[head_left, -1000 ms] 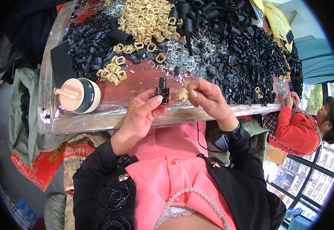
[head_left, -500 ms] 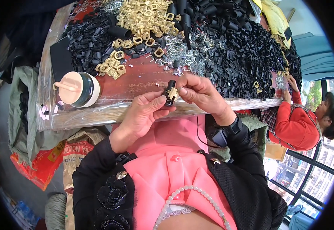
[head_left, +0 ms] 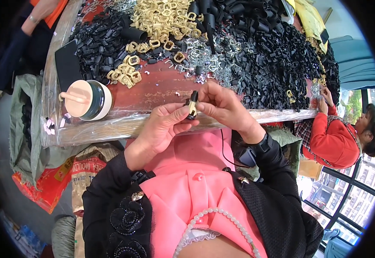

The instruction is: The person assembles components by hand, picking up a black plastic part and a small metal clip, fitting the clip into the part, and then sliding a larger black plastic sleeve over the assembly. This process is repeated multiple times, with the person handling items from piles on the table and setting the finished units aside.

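Note:
Just above the near table edge, my left hand (head_left: pixel 163 122) grips a small black tubular plastic part (head_left: pixel 194 95) between thumb and fingers. A beige plastic piece (head_left: pixel 192 107) sits on the black part, seemingly fitted round it. My right hand (head_left: pixel 224 105) is at the same part from the right, thumb and forefinger closed against its side. Whether the right fingers pinch a further small piece is hidden. Nearest beyond my hands lie a small group of beige frame-shaped pieces (head_left: pixel 127 76) and loose bent metal clips (head_left: pixel 202 58).
Heaps of small black parts (head_left: pixel 273 69), beige frames (head_left: pixel 161 19) and black tubes (head_left: pixel 247 13) cover the red table. A lidded cup (head_left: pixel 93 101) and a dark flat tablet-like object (head_left: pixel 67 62) stand left. Co-workers sit at the right (head_left: pixel 333 139) and reach in at the far left (head_left: pixel 32 19).
The black part has turned in my left hand, and its beige piece now faces differently. My right fingers have shifted slightly on it. At the upper left, another person's arm has come into view.

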`<act>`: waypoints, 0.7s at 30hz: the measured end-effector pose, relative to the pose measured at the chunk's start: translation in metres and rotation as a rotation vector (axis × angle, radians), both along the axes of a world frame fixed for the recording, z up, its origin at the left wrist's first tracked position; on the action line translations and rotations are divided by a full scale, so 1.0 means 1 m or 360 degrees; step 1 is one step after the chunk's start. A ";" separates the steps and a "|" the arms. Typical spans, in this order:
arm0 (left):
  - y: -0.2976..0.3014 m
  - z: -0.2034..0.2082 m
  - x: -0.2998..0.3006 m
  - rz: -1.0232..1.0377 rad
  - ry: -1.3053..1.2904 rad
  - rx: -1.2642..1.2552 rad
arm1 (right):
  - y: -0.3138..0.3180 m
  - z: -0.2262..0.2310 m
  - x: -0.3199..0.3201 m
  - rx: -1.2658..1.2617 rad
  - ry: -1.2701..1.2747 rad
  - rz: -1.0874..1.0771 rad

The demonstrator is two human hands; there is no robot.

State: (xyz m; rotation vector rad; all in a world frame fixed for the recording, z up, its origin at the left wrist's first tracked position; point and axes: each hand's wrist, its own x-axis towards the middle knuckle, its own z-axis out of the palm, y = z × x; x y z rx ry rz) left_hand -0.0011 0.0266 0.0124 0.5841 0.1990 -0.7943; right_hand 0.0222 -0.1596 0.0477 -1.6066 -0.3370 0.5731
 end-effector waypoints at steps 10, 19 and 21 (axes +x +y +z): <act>0.008 -0.004 0.009 0.0089 -0.0163 0.0134 | -0.009 -0.033 0.038 -0.1027 -0.0898 -0.0352; 0.005 -0.001 0.008 0.0205 -0.0136 0.0168 | 0.002 -0.042 0.052 -0.1432 -0.1270 -0.0467; 0.004 -0.001 0.005 0.0225 -0.0127 0.0198 | 0.001 -0.045 0.050 -0.1414 -0.1305 -0.0479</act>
